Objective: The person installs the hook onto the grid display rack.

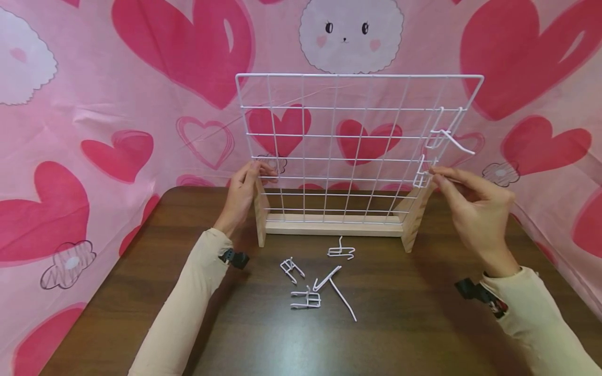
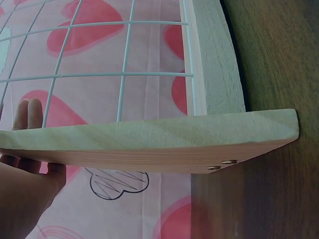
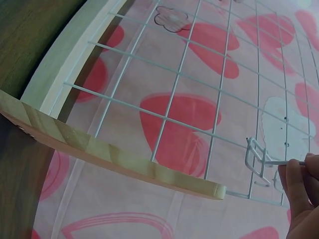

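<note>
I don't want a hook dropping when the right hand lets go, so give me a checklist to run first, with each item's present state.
1. Stand steadied: ok. The left hand holds the wooden left side.
2. Lower hook under control: ok. The right hand pinches its prong between the fingers.
3. Lower hook caught on the wire grid: cannot tell. It is at the grid's right part, but its seating is unclear.
4. Upper hook hung: ok. Its prong points outward.
5. All hooks off the table: not ok. Four loose hooks lie there.
</note>
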Tool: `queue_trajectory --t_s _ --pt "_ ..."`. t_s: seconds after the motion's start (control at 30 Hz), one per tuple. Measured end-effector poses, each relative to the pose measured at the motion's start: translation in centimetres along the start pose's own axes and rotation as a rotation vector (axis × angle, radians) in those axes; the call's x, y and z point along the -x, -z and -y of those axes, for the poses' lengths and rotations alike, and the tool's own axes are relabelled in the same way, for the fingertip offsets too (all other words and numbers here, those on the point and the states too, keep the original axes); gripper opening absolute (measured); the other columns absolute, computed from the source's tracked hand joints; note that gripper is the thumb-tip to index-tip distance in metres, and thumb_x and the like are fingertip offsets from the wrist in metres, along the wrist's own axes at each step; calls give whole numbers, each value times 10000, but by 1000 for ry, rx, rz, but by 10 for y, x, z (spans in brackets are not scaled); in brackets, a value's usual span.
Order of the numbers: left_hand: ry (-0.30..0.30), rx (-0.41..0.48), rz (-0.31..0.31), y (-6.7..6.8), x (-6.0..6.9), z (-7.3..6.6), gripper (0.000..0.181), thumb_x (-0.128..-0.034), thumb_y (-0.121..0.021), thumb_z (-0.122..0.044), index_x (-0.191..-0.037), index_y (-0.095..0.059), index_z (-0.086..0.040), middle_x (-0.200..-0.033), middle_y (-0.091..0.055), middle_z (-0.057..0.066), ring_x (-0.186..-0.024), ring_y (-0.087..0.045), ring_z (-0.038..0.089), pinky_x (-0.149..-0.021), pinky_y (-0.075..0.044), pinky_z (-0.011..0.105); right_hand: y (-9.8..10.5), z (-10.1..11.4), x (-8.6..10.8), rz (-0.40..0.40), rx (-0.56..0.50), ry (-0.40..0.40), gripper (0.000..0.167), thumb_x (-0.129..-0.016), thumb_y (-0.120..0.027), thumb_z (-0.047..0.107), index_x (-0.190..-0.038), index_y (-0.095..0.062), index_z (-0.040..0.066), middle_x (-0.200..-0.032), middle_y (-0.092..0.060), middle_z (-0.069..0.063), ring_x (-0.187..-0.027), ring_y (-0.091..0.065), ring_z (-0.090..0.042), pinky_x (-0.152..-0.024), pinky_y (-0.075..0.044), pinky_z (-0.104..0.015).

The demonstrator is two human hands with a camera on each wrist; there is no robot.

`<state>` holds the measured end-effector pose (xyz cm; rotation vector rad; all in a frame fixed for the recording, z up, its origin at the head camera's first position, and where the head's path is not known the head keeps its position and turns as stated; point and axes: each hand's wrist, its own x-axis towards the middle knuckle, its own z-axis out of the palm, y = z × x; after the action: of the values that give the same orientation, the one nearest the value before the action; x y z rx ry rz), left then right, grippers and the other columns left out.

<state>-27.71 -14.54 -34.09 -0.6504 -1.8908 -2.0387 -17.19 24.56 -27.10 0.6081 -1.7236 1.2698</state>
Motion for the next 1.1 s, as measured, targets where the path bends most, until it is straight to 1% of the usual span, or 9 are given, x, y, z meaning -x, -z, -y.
queue_trajectory --t_s 0.17,0.23,0.37,0.5,0.67,0.73,0.9,0.97,1.1 --pt "3 8 9 0 1 -1 411 -1089 -400 -245 -1128 -585 119 -1056 -659 254 -1004 -619 503 -1014 -487 440 -3 -2 -2 -6 5 -1 149 -812 -683 -193 -958 -707 -184 -934 -731 -246 -766 -714 -102 -732 -571 -169" --pt "1 11 8 0 1 -2 411 -1089 -402 -247 -1127 -583 120 -1057 -656 259 -1005 -616 508 -1024 -480 444 -4 -3 -3 -4 12 0 144 -821 -683 -181 -962 -710 -178 -930 -730 -249 -750 -710 -93 -718 -569 -165" --pt "-3 12 2 0 0 -1 417 -1081 -426 -274 -1108 -594 106 -1032 -667 233 -992 -624 498 -1013 -488 441 -5 -4 -2 1 26 8 154 -807 -683 -201 -956 -711 -177 -933 -722 -269 -771 -715 -92 -719 -568 -162" --pt "-15 6 0 -1 0 0 414 -1078 -437 -286 -1095 -605 92 -1011 -679 195 -979 -630 483 -990 -506 429 -4 -5 0 17 58 13 169 -788 -690 -216 -944 -724 -159 -929 -721 -271 -818 -719 -81 -747 -562 -152" --pt "-17 10 -4 -1 0 0 410 -1075 -444 -304 -1083 -611 70 -990 -689 145 -983 -612 516 -984 -507 439 -3 -5 6 47 100 0 167 -789 -690 -210 -934 -734 -140 -937 -725 -259 -883 -718 -83 -791 -554 -150" --pt "-14 16 -8 -1 0 0 409 -1074 -446 -305 -1080 -610 70 -984 -691 136 -980 -613 515 -986 -502 436 -3 -5 9 59 115 -11 159 -792 -688 -208 -927 -735 -138 -954 -722 -265 -937 -721 -117 -819 -552 -160" --pt "-8 14 -9 -2 0 -1 412 -1076 -440 -294 -1083 -600 86 -978 -692 137 -952 -650 440 -976 -502 421 -1 -4 15 95 136 -47 186 -787 -680 -216 -950 -728 -139 -1020 -695 -310 -1068 -694 -213 -890 -536 -182" --pt "-9 11 -9 -2 0 -1 417 -1078 -436 -294 -1083 -599 90 -975 -692 136 -949 -652 436 -973 -501 424 0 -3 19 107 141 -64 234 -784 -672 -226 -993 -724 -134 -1056 -686 -315 -1076 -691 -185 -887 -533 -171" --pt "-11 16 -9 -2 0 -1 419 -1078 -434 -296 -1081 -600 88 -969 -693 128 -965 -628 492 -974 -506 428 4 -1 26 131 157 -86 350 -776 -664 -242 -1099 -704 -115 -1128 -667 -313 -1031 -693 -70 -867 -527 -139"
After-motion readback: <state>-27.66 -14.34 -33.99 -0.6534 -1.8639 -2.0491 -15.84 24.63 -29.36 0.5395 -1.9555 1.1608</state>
